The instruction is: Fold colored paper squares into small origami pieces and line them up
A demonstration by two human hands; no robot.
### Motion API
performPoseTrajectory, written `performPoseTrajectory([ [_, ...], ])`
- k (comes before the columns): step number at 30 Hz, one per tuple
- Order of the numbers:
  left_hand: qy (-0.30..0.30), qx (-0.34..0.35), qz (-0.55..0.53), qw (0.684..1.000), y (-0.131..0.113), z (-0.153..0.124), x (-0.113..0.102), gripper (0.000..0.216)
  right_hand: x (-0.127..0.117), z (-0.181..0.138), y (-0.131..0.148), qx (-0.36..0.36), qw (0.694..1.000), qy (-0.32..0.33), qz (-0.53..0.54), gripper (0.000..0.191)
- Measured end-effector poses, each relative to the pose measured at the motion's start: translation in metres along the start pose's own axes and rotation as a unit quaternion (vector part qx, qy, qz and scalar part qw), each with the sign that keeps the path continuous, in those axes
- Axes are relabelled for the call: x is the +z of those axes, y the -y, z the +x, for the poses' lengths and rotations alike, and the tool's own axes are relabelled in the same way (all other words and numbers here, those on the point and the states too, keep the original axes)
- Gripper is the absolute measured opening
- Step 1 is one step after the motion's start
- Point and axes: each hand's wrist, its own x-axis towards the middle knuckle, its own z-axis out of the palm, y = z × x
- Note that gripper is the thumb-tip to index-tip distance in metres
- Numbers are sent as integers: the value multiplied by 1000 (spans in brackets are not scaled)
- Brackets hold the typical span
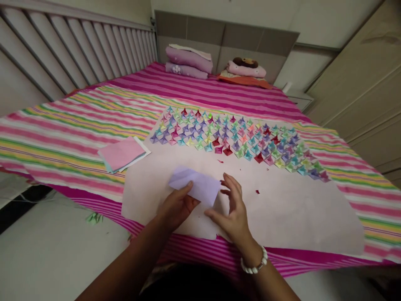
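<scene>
A sheet of light purple paper (203,186) is held above a large pale sheet (297,217) spread over the bed. My left hand (180,205) grips it near the lower edge, thumb on top and fingers underneath. At the paper's right end, my right hand (232,209) has its thumb and fingers apart, close to the corner; a white bead bracelet (255,261) circles that wrist. Beyond the hands, rows of small folded paper pieces (225,133) in many colours cover the far part of the pale sheet.
To the left lies a stack of coloured paper (122,154), pink on top. Small red scraps (257,192) dot the pale sheet. Folded purple bedding (189,62) and a pink pile (246,69) sit by the headboard (203,31). A slatted rail (78,46) runs along the left.
</scene>
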Motion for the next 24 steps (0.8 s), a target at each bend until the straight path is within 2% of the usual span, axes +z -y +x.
performPoseTrajectory([
  [1,-2,-9,5,1000,-3,-1,0,38,-4,0,0,-52,997,19,-58,78],
  [3,-1,-26,20,999,-5,-3,-1,37,-11,0,0,-122,981,54,-140,61],
  [5,7,-32,37,999,-4,-4,-1,37,-14,2,0,-150,972,68,-167,38],
  [7,22,-24,54,998,-1,-4,-1,38,-14,4,2,-148,974,65,-158,25],
  [9,42,-13,79,996,2,-5,-2,37,-12,5,3,-120,982,60,-130,17],
  [13,81,-9,137,987,7,-8,-6,29,-6,7,6,-10,998,57,-35,3],
  [17,109,-3,185,977,11,-9,-8,27,0,8,6,72,994,32,72,12],
  [22,47,3,262,964,14,-4,-9,26,4,7,2,173,970,19,171,13],
  [24,41,-3,304,952,12,-1,-10,27,4,8,-1,205,956,1,208,25],
])
